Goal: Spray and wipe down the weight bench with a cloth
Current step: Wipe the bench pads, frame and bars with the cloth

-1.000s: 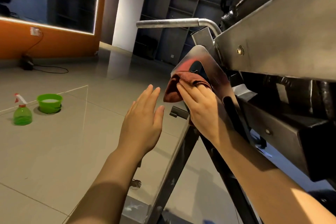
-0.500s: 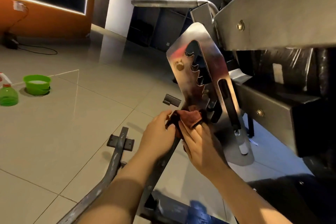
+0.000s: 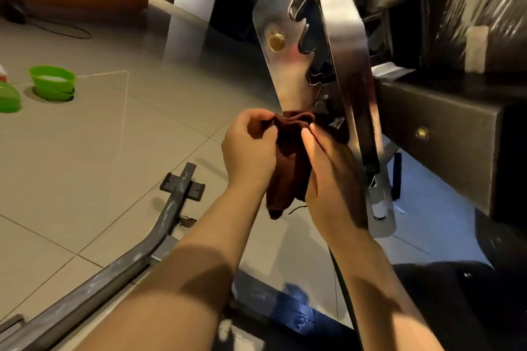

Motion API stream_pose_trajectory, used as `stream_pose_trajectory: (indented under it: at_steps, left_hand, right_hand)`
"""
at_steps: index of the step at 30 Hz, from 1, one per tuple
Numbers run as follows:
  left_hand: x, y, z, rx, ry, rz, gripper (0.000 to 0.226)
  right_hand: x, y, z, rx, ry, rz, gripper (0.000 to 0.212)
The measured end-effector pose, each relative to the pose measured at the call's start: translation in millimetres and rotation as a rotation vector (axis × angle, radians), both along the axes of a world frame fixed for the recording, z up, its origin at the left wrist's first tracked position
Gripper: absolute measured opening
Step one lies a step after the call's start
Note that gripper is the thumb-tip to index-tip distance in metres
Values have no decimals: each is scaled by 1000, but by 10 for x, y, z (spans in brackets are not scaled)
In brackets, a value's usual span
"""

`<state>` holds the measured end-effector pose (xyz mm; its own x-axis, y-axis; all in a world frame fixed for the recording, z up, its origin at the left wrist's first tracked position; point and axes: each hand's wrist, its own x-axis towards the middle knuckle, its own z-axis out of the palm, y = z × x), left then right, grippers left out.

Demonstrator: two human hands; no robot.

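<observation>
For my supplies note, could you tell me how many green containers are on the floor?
2: a green bowl at left, and a green spray bottle beside it, cut off by the frame's left edge.

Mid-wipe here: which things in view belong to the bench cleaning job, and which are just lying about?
Part of the job:
- dark red cloth, gripped by left hand and right hand
- steel adjuster plate of the bench
- green spray bottle, at the left edge

Lying about:
- green bowl on the floor
- black cable by the wall
</observation>
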<state>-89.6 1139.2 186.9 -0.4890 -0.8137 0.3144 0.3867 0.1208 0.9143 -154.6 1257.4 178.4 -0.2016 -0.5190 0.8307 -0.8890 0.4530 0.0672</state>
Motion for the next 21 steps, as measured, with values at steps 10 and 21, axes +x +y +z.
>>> stream_pose_trajectory:
  at_steps: [10, 21]
  left_hand:
    - [-348, 290, -309, -386, 17, 413, 27]
    - [-1048, 529, -670, -213, -73, 298, 69]
  right_hand:
    - [-114, 244, -2, 265, 162, -75, 40]
    - [-413, 458, 202, 439, 540, 20, 43]
